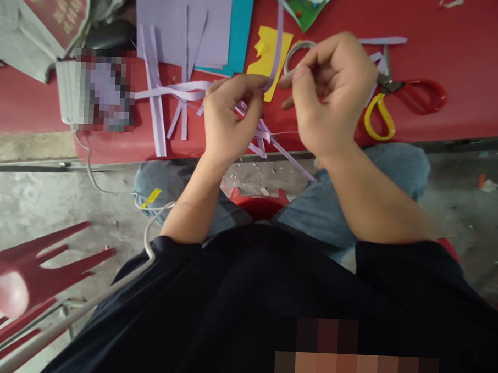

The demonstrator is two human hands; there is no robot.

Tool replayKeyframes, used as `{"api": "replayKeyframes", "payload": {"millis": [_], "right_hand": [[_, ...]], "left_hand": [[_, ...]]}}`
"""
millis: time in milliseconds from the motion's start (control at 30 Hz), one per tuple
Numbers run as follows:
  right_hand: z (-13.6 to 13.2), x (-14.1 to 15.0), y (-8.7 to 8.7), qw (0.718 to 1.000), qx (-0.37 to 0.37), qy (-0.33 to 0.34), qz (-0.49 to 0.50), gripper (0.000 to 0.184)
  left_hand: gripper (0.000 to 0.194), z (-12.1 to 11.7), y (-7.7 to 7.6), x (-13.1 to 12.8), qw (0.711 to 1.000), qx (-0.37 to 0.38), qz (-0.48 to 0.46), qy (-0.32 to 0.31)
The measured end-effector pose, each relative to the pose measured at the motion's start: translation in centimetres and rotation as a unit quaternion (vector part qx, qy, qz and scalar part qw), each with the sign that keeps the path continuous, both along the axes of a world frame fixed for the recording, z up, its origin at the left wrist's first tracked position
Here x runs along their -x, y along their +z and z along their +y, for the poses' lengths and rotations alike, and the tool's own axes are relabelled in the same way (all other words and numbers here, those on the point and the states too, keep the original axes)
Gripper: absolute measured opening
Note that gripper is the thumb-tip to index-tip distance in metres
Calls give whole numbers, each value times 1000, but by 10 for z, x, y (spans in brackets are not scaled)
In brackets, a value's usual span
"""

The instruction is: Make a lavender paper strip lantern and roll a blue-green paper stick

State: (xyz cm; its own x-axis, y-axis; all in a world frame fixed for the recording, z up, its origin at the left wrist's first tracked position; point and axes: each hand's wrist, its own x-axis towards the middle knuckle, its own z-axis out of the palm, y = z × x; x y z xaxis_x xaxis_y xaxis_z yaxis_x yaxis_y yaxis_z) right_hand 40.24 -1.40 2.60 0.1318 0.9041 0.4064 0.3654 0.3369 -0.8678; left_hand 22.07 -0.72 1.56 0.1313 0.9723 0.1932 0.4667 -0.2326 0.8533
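Observation:
My left hand point(229, 119) is closed in a pinch on a bundle of lilac paper strips point(262, 133) held over the table's near edge. One long strip point(278, 39) rises from that pinch and curves up across the table. My right hand point(333, 94) is closed too, thumb and fingers pinching a thin pale thread or wire point(284, 133) right beside the left fingertips. A clear tape roll point(298, 50) lies just behind the right hand's fingers.
The red table point(465, 47) holds a lilac sheet point(182, 18) cut into strips, a teal sheet point(241, 27), a yellow scrap point(265, 50), and scissors point(395, 96) with red and yellow handles to the right. A red chair point(34, 270) stands lower left. A white cable point(108, 188) hangs down.

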Motion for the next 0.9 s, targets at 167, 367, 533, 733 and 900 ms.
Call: {"api": "replayKeyframes", "payload": {"millis": [167,367,533,733,900], "right_hand": [[-6,0,-1,993,-33,-37,-105,28],[-4,3,2,988,-93,-42,-116,21],[-4,3,2,985,-83,-41,-142,16],[-4,-2,-1,974,-83,-43,-207,8],[-7,-2,2,972,-40,-34,-229,6]], "left_hand": [[40,2,-5,-5,998,-37,-40,20],[28,0,-3,-6,997,-50,-51,18],[21,-5,3,-5,995,-62,-81,-1],[14,-1,-3,-5,995,-45,-90,-16],[11,5,-14,-8,984,-94,-151,-13]]}}
